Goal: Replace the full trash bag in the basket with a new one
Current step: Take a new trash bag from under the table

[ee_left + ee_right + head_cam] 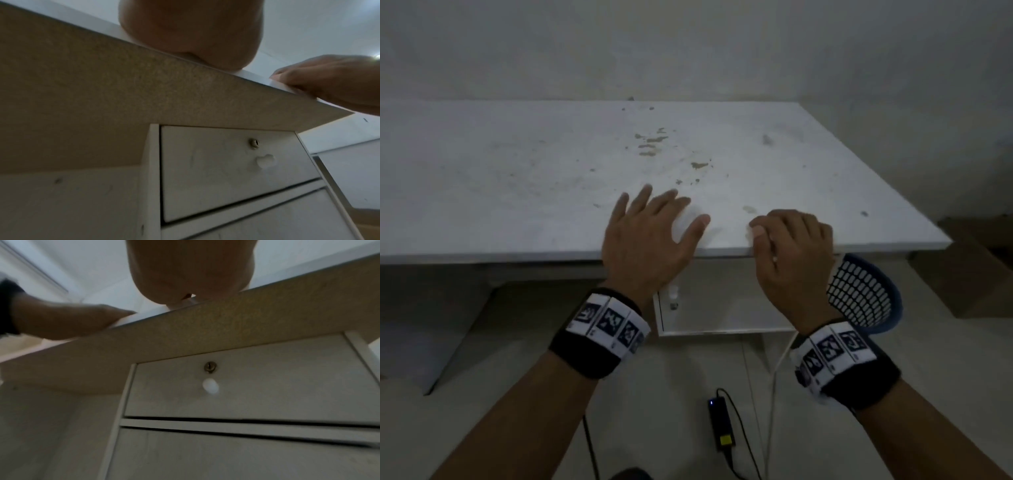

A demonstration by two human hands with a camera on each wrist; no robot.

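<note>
Down at the right edge of the head view, half hidden behind the right wrist and under the desk's corner, stands the blue plastic basket (pixel 866 294) with its black-and-white lattice wall; whether a trash bag sits in it cannot be told from these pictures.

Just left of it, the right hand (pixel 796 260) sits at the front edge of the white, stained rectangular desk top (pixel 517 178), fingers curled under and thumb tucked against the forefinger. Something small and pale shows between its fingers in the head and right wrist views, but what it is cannot be told.

Nearer the middle of the frame, the left hand (pixel 650 240) lies palm down on the same edge, fingers spread wide and straight, holding nothing.

Both wrists wear black bands with white marker tiles.

Below the hands, the wrist views show a white drawer front (pixel 236 382) with a small metal keyhole (pixel 209 366) and a round white knob (pixel 210 386) under it.

Low in the head view, a black power adapter (pixel 720 425) with a blue light and a yellow label lies on the pale floor, cables trailing from it.
</note>
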